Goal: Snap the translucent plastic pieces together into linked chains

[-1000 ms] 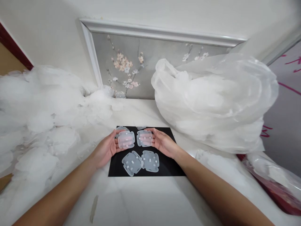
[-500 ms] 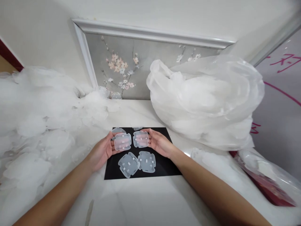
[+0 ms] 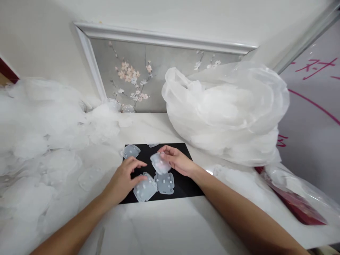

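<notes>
My right hand pinches a translucent, rounded-square plastic piece with small white spots, held above the black mat. Whether more than one piece is layered there, I cannot tell. Over the mat's left side, my left hand has thumb and fingers apart with nothing between them. Its thumb tip overlaps the edge of a similar plastic piece; contact is unclear. Beside that lies another plastic piece, partly under the held one. One more piece rests at the mat's upper left corner.
Heaps of translucent pieces cover the table's left side. A big clear bag full of white pieces stands at the back right. Further right are a red item under clear plastic and a whiteboard. A framed flower panel is behind.
My left hand has let go of its piece and come down to the lower left piece, fingers spread. My right hand now pinches with its thumb on top, its piece tilted and slightly lower.
</notes>
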`<state>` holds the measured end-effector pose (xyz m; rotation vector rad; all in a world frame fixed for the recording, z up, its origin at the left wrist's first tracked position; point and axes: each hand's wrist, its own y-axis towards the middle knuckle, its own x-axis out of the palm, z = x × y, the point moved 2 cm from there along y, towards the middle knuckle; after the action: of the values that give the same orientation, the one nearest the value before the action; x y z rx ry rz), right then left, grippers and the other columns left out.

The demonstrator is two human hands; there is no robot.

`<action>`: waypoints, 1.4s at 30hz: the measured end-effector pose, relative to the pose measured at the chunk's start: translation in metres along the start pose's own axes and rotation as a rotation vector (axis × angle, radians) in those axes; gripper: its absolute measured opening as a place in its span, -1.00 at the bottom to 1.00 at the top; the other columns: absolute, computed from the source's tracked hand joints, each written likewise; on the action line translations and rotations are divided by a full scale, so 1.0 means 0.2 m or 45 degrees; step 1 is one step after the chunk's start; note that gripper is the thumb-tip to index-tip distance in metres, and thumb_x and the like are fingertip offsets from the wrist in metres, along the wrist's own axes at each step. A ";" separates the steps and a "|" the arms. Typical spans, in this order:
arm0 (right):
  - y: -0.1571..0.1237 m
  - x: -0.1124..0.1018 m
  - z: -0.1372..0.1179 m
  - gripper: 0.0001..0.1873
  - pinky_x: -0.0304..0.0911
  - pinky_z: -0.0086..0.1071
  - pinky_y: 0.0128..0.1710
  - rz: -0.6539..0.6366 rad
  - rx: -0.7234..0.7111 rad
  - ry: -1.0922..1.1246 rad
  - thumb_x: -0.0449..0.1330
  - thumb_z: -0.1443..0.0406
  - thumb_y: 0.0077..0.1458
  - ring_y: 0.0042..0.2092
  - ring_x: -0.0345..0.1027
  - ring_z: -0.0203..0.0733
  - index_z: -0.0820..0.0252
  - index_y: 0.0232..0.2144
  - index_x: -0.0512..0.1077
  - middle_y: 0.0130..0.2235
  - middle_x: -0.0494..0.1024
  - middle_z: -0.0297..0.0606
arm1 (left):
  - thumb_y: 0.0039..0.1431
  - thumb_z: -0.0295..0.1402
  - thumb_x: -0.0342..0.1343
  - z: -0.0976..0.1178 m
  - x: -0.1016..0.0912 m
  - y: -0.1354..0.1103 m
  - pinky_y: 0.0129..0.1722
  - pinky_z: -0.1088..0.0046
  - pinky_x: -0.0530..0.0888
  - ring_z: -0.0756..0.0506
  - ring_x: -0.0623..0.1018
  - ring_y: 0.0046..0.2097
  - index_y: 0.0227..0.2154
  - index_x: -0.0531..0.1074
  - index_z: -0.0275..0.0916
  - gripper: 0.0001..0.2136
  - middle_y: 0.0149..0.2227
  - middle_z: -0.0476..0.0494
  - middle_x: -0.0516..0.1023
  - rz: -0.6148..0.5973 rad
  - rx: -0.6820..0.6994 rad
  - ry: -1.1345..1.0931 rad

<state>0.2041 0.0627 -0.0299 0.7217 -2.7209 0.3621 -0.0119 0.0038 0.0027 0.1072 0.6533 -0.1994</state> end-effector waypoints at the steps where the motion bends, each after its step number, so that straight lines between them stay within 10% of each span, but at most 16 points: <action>1: -0.01 0.01 -0.01 -0.70 0.29 -0.47 -0.43 -0.094 0.010 -0.134 0.39 0.14 -0.07 -0.45 0.35 -0.35 0.19 -0.39 0.44 -0.45 0.49 -0.40 | 0.10 -0.24 0.19 -0.02 -0.02 0.02 -0.13 0.28 0.40 -0.18 0.45 -0.19 -0.23 0.54 -0.09 -0.82 -0.23 -0.11 0.47 0.101 0.038 0.054; 6: -0.07 0.08 -0.09 -0.76 0.27 -0.38 -0.33 -0.497 -0.206 -0.868 0.36 0.11 -0.04 -0.34 0.32 -0.27 0.14 -0.36 0.57 -0.33 0.47 -0.30 | 0.17 -0.28 0.08 -0.15 -0.08 0.10 0.16 0.08 0.23 -0.33 0.32 0.11 -0.18 0.50 -0.12 -0.81 -0.03 -0.23 0.40 0.326 0.124 0.259; 12: 0.09 0.00 -0.08 -0.85 0.30 -0.17 -0.15 0.302 -0.490 -1.189 0.18 0.19 0.13 -0.33 0.31 -0.18 0.08 -0.32 0.52 -0.27 0.42 -0.23 | 0.09 -0.32 0.15 -0.18 -0.07 0.11 0.18 0.06 0.21 -0.33 0.35 0.12 -0.47 0.46 -0.15 -0.93 0.01 -0.22 0.40 0.254 0.120 0.068; 18: 0.34 -0.04 -0.04 -0.56 0.30 -0.15 -0.06 0.557 -0.394 -1.010 0.30 0.31 -0.15 -0.32 0.31 -0.23 0.09 -0.14 0.36 -0.09 0.36 -0.22 | -0.11 -0.42 0.24 -0.18 -0.10 0.12 -0.10 0.26 0.41 -0.18 0.49 -0.14 -0.34 0.45 -0.15 -0.79 -0.12 -0.13 0.49 0.382 -0.046 -0.261; 26: 0.21 0.02 -0.06 -0.81 0.24 -0.34 -0.33 0.387 -0.350 -0.756 0.20 0.29 -0.09 -0.45 0.28 -0.28 0.15 -0.33 0.39 -0.52 0.36 -0.46 | -0.11 -0.30 0.33 -0.10 -0.12 0.07 -0.16 0.36 0.44 -0.11 0.56 -0.26 -0.10 0.44 -0.21 -0.55 -0.35 -0.05 0.58 0.345 -0.335 -0.911; 42: 0.04 -0.02 0.03 -0.64 0.30 -0.19 -0.07 0.191 -0.322 -0.729 0.07 0.21 0.17 -0.15 0.44 -0.12 0.08 0.02 0.35 -0.14 0.57 -0.23 | -0.04 -0.48 0.24 -0.09 -0.09 0.08 -0.03 0.23 0.52 -0.20 0.61 -0.05 0.00 0.35 -0.16 -0.52 0.02 -0.21 0.56 0.160 -0.518 -1.275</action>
<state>0.2020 0.0684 -0.0370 0.6231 -3.2807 -0.1938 -0.0328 0.0245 0.0003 -0.3320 -0.3197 0.0192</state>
